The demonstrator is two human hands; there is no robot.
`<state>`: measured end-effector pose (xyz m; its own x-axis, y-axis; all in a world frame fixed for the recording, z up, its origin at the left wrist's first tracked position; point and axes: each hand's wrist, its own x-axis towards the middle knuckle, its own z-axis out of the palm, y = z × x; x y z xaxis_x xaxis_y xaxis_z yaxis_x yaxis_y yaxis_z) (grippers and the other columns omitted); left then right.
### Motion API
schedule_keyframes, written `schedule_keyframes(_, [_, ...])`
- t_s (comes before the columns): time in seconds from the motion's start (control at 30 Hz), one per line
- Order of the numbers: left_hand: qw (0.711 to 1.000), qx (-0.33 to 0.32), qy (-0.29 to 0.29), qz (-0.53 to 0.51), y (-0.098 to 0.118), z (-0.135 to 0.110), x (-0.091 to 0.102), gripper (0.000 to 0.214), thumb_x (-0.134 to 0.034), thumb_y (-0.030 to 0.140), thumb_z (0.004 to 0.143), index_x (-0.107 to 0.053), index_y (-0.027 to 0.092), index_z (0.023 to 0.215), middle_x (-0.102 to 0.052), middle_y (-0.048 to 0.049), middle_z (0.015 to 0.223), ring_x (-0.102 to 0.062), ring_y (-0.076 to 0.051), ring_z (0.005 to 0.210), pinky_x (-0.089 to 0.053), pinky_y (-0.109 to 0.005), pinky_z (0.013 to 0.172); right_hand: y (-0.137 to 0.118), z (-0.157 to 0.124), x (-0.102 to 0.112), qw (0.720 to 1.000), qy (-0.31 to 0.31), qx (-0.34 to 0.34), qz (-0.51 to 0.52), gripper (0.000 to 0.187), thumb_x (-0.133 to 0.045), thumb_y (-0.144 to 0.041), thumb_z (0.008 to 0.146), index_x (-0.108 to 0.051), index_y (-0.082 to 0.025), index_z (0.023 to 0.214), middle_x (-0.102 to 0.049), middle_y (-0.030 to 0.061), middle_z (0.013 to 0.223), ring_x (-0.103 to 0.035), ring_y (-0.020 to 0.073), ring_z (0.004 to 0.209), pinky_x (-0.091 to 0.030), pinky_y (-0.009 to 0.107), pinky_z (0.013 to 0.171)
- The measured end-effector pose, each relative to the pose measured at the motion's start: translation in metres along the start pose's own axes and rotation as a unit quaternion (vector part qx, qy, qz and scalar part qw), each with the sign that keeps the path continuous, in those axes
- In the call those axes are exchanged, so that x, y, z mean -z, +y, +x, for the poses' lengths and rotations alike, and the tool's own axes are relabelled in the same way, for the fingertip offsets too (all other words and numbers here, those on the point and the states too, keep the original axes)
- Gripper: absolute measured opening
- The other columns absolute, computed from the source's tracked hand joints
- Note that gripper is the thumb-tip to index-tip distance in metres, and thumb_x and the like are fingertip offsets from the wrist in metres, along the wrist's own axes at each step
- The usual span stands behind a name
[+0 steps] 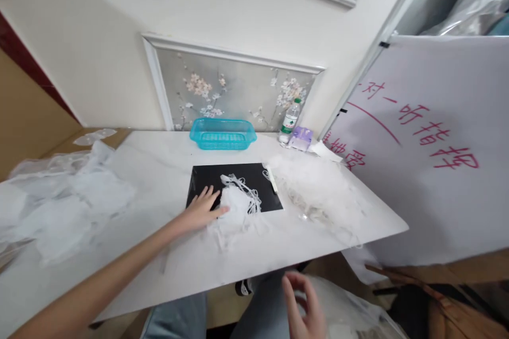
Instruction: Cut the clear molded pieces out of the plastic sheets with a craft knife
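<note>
My left hand (203, 207) lies flat with fingers spread on a black mat (203, 174). Its thumb touches the edge of a white, thin, crumpled stack (234, 204), whose exact kind I cannot make out. Looped whitish strings (251, 196) trail from the stack's right side. A pale strip (272, 179) rests along the mat's right edge. Below the table's front edge, my right hand (304, 307) is raised over my lap with thumb and forefinger curled together in a pinch; anything between the tips is too small to see. A clear plastic bag (350, 307) lies beside it.
A blue plastic basket (223, 140) stands at the table's back. Near it are a green-capped water bottle (290, 121) and a purple packet (301, 137). Whitish translucent heaps lie left (75, 196) and right (322, 190). A whiteboard with red writing (429, 169) stands right.
</note>
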<state>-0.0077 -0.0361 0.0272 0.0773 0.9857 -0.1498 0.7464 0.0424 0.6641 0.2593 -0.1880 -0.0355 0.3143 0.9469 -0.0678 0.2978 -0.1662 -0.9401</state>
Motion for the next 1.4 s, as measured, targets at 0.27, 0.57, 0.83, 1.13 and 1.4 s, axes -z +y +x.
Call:
schedule_keyframes(0.27, [0.988,-0.088,0.003,-0.126,-0.003,-0.031,-0.029,0.03,-0.051,0.038,0.079,-0.044,0.024,0.104,-0.054,-0.0076,0.116,-0.055,-0.022,0.105,-0.04,-0.038,0.095,-0.094,0.084,-0.079,0.949,-0.138,0.268,-0.095,0.045,-0.064,-0.039,0.075,-0.052,-0.022,0.114,-0.051,0.0118,0.124,-0.042,0.0271,0.118,-0.037,0.044,0.098])
schedule_keyframes(0.57, [0.952,-0.027,-0.18,-0.247,-0.021,-0.012,0.004,0.049,-0.055,0.017,0.058,-0.045,0.022,0.106,-0.055,-0.001,0.09,-0.053,-0.009,0.058,-0.043,-0.023,0.055,-0.104,0.105,-0.072,0.922,-0.253,0.293,0.026,0.015,-0.054,-0.021,0.076,-0.041,-0.021,0.07,-0.058,0.0043,0.096,-0.053,0.0183,0.098,-0.041,0.032,0.086])
schedule_keyframes(0.83, [0.968,-0.006,-0.228,-0.106,-0.015,-0.026,0.03,0.028,-0.048,0.042,0.078,-0.062,0.024,0.095,-0.064,-0.0004,0.081,-0.059,-0.019,0.075,-0.044,-0.026,0.067,-0.086,0.103,-0.054,0.957,-0.289,0.029,0.006,0.032,-0.057,-0.03,0.074,-0.033,-0.024,0.095,-0.046,-0.0085,0.069,-0.038,0.0066,0.048,-0.03,0.019,0.045])
schedule_keyframes(1.13, [0.988,-0.029,0.084,0.128,-0.021,-0.015,0.012,0.03,-0.054,0.052,0.072,-0.063,0.026,0.085,-0.058,0.0002,0.072,-0.059,-0.019,0.07,-0.042,-0.025,0.059,-0.071,0.111,0.005,0.971,-0.18,0.027,-0.156,0.018,-0.055,-0.035,0.075,-0.059,-0.018,0.082,-0.052,-0.0021,0.061,-0.048,0.0134,0.059,-0.036,0.025,0.053])
schedule_keyframes(1.4, [0.978,-0.093,0.075,-0.171,-0.031,-0.009,0.003,0.016,-0.05,0.036,0.08,-0.056,0.022,0.087,-0.057,-0.0037,0.097,-0.058,-0.017,0.086,-0.048,-0.024,0.065,-0.096,0.133,-0.018,0.956,-0.147,0.201,-0.152,0.017,-0.04,-0.023,0.084,-0.055,-0.02,0.092,-0.063,0.0027,0.094,-0.056,0.0139,0.078,-0.042,0.024,0.065])
